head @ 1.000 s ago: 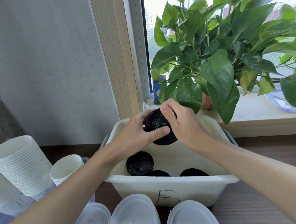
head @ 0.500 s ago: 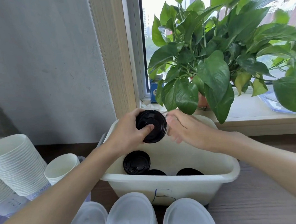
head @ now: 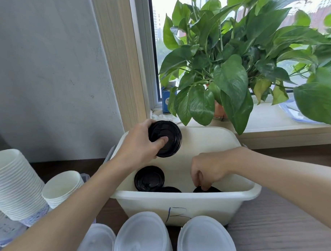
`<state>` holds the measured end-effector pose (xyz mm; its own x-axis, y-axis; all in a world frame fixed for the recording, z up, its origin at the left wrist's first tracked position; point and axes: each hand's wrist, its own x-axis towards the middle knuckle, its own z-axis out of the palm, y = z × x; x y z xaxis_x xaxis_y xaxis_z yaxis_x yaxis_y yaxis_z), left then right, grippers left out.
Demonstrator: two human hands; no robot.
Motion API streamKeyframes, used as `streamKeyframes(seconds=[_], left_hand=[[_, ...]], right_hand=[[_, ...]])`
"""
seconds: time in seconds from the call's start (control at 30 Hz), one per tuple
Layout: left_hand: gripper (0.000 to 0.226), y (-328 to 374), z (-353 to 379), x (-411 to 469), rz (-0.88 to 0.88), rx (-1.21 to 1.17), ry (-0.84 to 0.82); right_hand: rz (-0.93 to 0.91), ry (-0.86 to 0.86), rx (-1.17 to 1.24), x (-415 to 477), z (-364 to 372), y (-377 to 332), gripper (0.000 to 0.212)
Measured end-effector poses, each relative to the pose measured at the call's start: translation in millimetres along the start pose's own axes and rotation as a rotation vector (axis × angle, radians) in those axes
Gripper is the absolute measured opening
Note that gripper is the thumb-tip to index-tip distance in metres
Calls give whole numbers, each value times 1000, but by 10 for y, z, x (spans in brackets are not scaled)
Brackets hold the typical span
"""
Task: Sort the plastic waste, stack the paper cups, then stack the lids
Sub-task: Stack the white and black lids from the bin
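Observation:
A cream plastic bin stands in front of me with loose black lids in its bottom. My left hand holds a stack of black lids above the bin's far left corner, thumb pressed on the top lid. My right hand reaches down inside the bin at the right, fingertips pinching a black lid that the front wall partly hides. Another black lid leans at the bin's left, with one more lid beside it.
Stacks of white paper cups and a shorter stack stand at the left. Three stacks of white lids sit at the near edge. A large potted plant on the windowsill overhangs the bin's far side.
My right hand has left the lid stack and dropped into the bin's right side onto a loose lid. The left hand keeps the stack, now shifted a little left and up.

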<state>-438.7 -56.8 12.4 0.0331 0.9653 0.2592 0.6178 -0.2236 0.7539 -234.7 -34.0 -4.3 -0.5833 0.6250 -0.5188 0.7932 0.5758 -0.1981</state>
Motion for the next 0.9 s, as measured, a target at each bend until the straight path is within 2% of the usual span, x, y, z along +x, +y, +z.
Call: streamKeyframes(seconds=[0.2,0.3,0.37,0.47,0.53,0.6,0.8,0.9], left_hand=[[29,13,-9,-7,-8,-34,0],[29,13,-6,-3,-8,-42,8],[30,5,-4,0,-13,-41,16],[31,-7,-2,7,-20,-52,25],[33,-15,-5,14,-35,-51,36],[38,-24,-14,12,-53,-56,69],[40,9,-68,-34,0,-91,210],[38,23,-96,-29,33,-107,280]], right_hand=[[23,-24,-11,89,33,40,23],[35,154,21,175,33,73,10],[53,294,75,247,37,108,15],[77,321,123,306,50,155,27],[64,336,147,322,51,155,15],[32,411,225,287,25,110,8],[-67,708,499,124,-65,-64,8],[-120,834,680,41,-132,-151,16]])
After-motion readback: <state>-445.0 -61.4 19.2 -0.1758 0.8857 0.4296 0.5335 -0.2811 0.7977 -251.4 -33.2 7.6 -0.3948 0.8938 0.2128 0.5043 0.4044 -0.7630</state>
